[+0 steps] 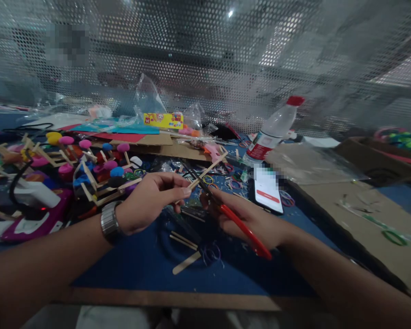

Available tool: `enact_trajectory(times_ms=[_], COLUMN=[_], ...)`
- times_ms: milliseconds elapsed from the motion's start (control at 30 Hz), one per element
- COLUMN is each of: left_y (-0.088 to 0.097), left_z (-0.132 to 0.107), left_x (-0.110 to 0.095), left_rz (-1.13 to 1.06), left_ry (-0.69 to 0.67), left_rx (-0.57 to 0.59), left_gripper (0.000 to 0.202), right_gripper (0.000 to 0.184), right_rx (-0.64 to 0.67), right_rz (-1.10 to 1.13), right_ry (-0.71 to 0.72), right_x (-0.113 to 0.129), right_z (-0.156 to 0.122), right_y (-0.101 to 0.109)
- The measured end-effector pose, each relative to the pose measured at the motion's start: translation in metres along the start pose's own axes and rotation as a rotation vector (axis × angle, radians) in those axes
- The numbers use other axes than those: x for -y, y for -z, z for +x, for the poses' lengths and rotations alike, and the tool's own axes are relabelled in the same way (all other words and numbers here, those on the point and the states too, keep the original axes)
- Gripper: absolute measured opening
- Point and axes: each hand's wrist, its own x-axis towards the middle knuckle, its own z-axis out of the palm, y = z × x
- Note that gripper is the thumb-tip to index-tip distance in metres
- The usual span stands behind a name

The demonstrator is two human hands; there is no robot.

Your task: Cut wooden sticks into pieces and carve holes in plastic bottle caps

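left hand [154, 196] pinches a slim, pale wooden stick [213, 165] over the blue table [123, 274]; right hand [241, 212] grasps a red-handled metal tool [241, 223] crossing it. beyond, a clear plastic bottle [277, 122] bears a red label [260, 146], too blurred to read.

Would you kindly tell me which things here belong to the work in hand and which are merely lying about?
In use:
thin wooden stick, in the left hand
red-handled tool, in the right hand

Apparently just lying about:
red-capped bottle
phone
yellow packet
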Motion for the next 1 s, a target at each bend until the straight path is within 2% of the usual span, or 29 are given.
enact_trajectory(times_ms=[100, 300, 600, 800, 1000], left_y=[0.0008, 0.0015, 0.0008, 0.0010, -0.0002], left_z=[0.0002, 0.0014, 0.0023, 0.0021, 0.0026], left_x=[0.0015, 0.0033, 0.0022, 0.0009, 0.0016], left_rz=[-0.004, -0.017, 0.008, 0.046, 0.030], left_ry=[-0.027, -0.010, 0.032, 0.064, 0.050], left_rx=[0.009, -0.029, -0.051, -0.062, -0.060], left_gripper=[0.007, 0.009, 0.012, 0.014, 0.014], right_gripper=[0.055, 0.038, 0.053, 0.044, 0.043], right_rx=[-0.023, -0.070, 0.012, 0.042, 0.053], right_rz=[-0.001, -0.069, -0.002, 0.100, 0.126], right_ry=[-0.012, -0.010, -0.035, -0.004, -0.003], right_x=[0.0010, 0.0018, 0.0014, -0.0010, 0.0010], right_z=[0.0010, 0.0025, 0.0018, 0.0009, 0.0018], right_y=[-0.0035, -0.0056, -0.0011, 0.0006, 0.0015])
